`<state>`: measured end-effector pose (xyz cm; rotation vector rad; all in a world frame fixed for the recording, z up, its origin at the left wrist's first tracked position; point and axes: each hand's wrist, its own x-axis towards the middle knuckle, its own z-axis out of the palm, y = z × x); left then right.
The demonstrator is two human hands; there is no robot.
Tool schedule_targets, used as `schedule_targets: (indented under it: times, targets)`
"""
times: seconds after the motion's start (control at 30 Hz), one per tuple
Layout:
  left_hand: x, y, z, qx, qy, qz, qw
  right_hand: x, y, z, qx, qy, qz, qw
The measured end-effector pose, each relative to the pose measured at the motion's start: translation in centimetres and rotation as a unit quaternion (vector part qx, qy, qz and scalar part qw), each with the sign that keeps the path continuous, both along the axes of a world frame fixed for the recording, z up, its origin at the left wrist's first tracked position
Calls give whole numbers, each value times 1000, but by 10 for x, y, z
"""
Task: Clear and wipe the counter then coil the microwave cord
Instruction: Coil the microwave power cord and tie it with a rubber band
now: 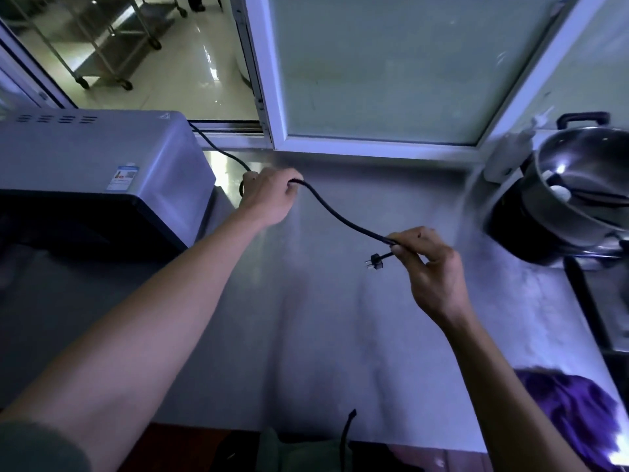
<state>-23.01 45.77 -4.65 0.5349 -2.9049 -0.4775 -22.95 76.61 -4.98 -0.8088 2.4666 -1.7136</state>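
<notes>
Cord: my microwave cord (335,212) hangs in the air over the counter (340,335), a slack black line between my two hands, running from far left to near right.
Left hand: my left hand (269,195) is closed around the cord close to the microwave (102,172); a small loop seems to be already gathered in it, but my fingers hide most of it.
Right hand: my right hand (432,264) pinches the cord near its free end, and the plug (374,262) sticks out to the left, just beside my fingers.
Key relation: the free length lies to the right of my left hand, and the right hand is the nearer one to the plug.
Next move, as I judge: carry the right hand toward the left one to lay another loop.
Cloth: the purple cloth (575,413) rests at the near right of the counter.
</notes>
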Motion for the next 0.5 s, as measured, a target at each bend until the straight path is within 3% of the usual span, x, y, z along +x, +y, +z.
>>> schedule_targets:
  times: [0.17,0.5]
  targets:
    - [19,-3,16,13,87,13,996,11,-7,-7,14,0,-8,1000]
    - [82,-18,61,176,197,-10,964,42,-67,-25,103,42,-18,994]
